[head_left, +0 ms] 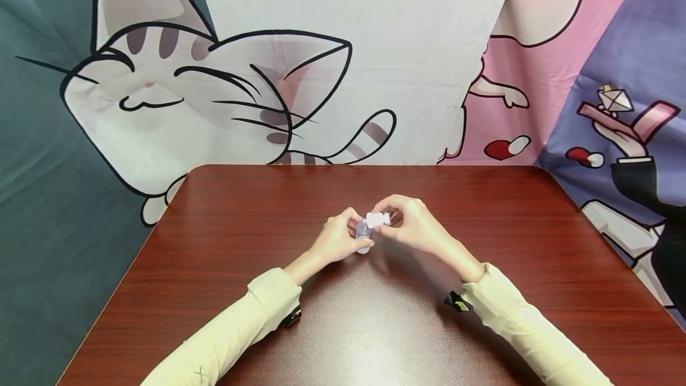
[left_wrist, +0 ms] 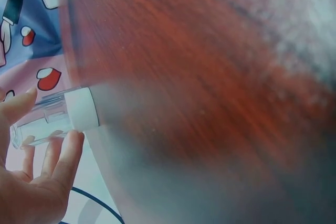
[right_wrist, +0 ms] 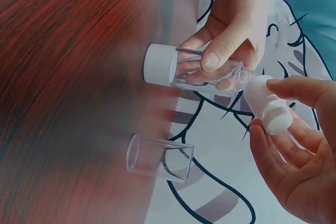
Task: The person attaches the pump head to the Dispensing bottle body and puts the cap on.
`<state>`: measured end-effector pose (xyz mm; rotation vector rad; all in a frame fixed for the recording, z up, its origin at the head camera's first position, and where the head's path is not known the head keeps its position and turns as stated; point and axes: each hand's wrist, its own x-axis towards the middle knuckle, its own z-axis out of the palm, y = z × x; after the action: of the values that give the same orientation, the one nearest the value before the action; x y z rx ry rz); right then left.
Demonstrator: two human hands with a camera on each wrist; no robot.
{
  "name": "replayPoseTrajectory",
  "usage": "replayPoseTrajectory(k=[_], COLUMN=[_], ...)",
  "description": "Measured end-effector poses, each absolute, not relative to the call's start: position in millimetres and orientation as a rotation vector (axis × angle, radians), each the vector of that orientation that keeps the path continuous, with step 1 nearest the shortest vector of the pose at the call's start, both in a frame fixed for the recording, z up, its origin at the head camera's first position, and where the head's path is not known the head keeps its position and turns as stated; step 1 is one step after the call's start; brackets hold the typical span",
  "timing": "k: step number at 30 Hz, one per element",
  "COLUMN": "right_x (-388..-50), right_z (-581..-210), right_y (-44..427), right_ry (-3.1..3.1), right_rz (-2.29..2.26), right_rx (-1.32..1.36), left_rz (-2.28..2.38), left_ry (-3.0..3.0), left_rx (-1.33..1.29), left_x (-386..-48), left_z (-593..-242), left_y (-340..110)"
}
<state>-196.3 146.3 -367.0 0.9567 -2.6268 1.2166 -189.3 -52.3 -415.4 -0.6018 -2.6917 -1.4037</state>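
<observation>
Near the middle of the table, the left hand (head_left: 337, 238) grips a clear bottle (head_left: 364, 230) with a white base. The right hand (head_left: 420, 228) pinches a white piece (head_left: 378, 219) at the bottle's top. The right wrist view shows the piece (right_wrist: 261, 98), which has a short side stub, tilted against the threaded neck (right_wrist: 244, 78); whether they touch is unclear. Fingers of the left hand (left_wrist: 39, 187) lie along the bottle, its white base (left_wrist: 82, 109) towards the table. A clear cylindrical cover (right_wrist: 160, 157) stands apart from the bottle in the right wrist view.
The brown wooden table (head_left: 257, 201) reaches back to a cartoon-printed cloth (head_left: 429, 64). Its rear edge lies beyond both hands. Both forearms, in pale sleeves, come in from the near side, with dark objects at the wrists. In the head view the clear cover cannot be made out.
</observation>
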Motion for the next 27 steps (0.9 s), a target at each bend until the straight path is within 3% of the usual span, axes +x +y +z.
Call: replayPoseTrajectory(k=[27], right_x=[-198.5], right_z=[-365.1], right_y=[136.7], right_ry=[-2.597], right_rz=[1.223], right_rx=[0.957], left_rz=[-1.380], left_ry=[-2.695], left_rx=[-0.614], left_x=[-189.8], left_z=[-417.5], left_y=[-53.3])
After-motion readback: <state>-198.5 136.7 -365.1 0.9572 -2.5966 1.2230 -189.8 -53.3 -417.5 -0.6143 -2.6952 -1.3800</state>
